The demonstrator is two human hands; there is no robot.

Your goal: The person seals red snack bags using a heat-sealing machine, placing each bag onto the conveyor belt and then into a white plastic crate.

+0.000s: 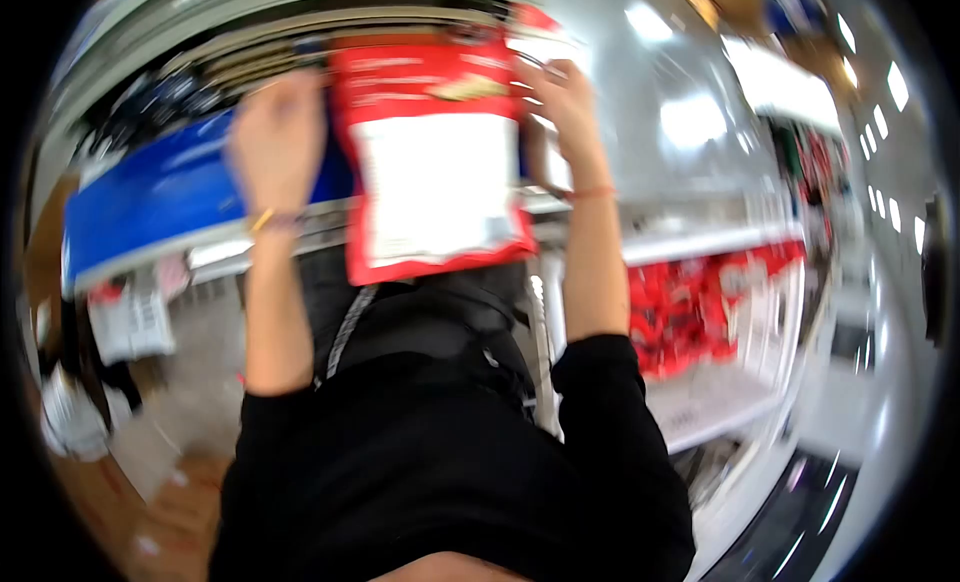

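A red pouch [435, 187] with a large white panel hangs upright between my hands, in front of my body. My left hand [280, 122] is at its upper left edge, blurred, with the fingers curled toward the pouch. At the upper right edge is my right hand [562, 97], its fingers bent round the side of the pouch near the top. The blur hides the exact contact of the left fingertips with the pouch.
A blue panel [150, 197] lies to the left. A shiny grey surface [670, 92] is at the upper right. Below it, a white bin [715, 402] holds several red packages [680, 312]. Cardboard boxes [180, 512] stand on the floor at lower left.
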